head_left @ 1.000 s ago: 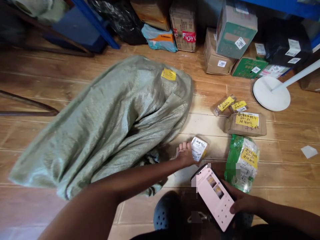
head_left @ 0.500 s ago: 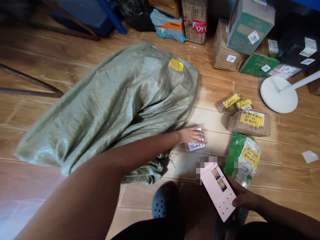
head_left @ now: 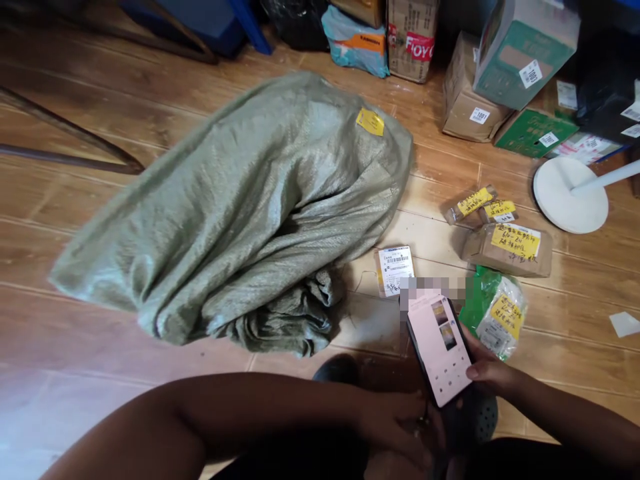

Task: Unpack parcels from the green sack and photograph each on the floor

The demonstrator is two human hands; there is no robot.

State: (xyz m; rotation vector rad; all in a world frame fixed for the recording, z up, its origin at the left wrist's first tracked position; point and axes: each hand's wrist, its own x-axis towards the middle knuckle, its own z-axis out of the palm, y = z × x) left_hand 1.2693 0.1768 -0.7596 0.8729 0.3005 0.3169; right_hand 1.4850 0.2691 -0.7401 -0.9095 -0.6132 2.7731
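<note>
Left hand (head_left: 395, 423) is off the small box (head_left: 395, 270) now, drawn back, finger state too dim to tell; box seems placed. Right hand (head_left: 487, 370) clamps phone (head_left: 434, 360).

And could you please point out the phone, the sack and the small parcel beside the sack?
Phone (head_left: 441, 351): head view, middle of screen.
Sack (head_left: 250, 207): head view, middle of fabric.
Small parcel (head_left: 396, 268): head view, its white label.

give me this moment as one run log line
right hand: holding phone | left hand: below phone in view, grip unclear | white-labelled parcel: on floor, clear of both hands | sack: lying on floor
</note>
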